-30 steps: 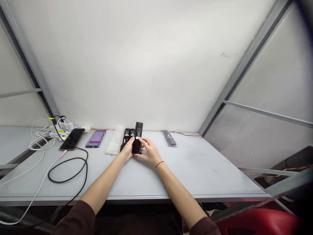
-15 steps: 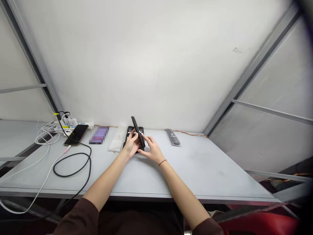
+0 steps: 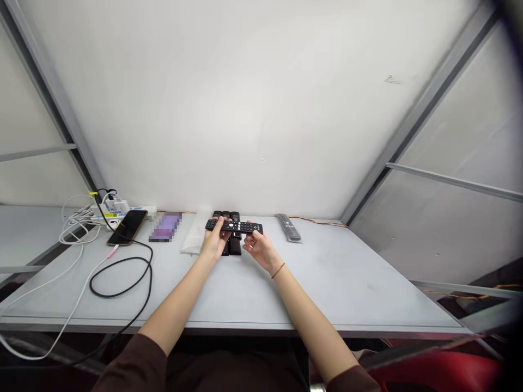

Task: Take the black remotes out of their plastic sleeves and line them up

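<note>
A black remote control [image 3: 242, 227] is held level, its buttons facing me. My left hand [image 3: 214, 239] is closed around its left part, thumb on the front. At the other end, my right hand [image 3: 261, 249] grips the remote near its right tip, with the thumb on the front edge and the other fingers bent below. Several more black remotes [image 3: 235, 246] lie side by side on the table behind and beneath the held one, partly hidden by it and by my left hand. To their left lies a clear plastic sleeve [image 3: 193, 237].
Farther right on the grey table [image 3: 327, 283] lies a remote in clear wrapping [image 3: 288, 228]. On the left are a smartphone [image 3: 128, 227], a blurred purple object [image 3: 165, 226], a power strip with chargers [image 3: 116, 207], a looped black cable [image 3: 151, 272] and white cables [image 3: 79, 220].
The held remote has turned from a steep, edge-on pose to lying level with its buttons toward me. My right hand has moved slightly right, to the remote's right end.
</note>
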{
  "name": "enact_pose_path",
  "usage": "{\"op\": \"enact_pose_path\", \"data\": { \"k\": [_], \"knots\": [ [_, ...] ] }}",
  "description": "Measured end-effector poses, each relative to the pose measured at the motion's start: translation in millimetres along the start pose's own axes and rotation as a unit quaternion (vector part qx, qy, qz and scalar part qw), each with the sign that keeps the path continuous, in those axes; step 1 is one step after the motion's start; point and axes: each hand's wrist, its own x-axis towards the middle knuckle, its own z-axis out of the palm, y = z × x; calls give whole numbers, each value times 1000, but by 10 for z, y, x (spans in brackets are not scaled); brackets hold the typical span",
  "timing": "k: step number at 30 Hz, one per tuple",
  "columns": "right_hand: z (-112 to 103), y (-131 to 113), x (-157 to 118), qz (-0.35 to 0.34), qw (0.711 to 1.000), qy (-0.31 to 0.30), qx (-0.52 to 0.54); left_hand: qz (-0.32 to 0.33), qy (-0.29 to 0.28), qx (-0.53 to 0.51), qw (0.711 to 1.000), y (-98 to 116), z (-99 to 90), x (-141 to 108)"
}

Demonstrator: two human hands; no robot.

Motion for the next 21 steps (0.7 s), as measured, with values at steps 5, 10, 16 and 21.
{"op": "enact_pose_path", "data": {
  "k": [5,10,16,21],
  "knots": [
    [-91,-19,68,-7,997,62,38,51,-108,98,988,-105,27,-117],
    [-182,-14,119,7,989,118,86,67,-195,196,959,-195,19,-188],
    [-188,-2,102,8,990,99,100,81,-175,239,952,-216,53,-244],
    [-95,12,60,39,994,68,82,79,-126,195,969,-178,6,-118]
  ]
}}
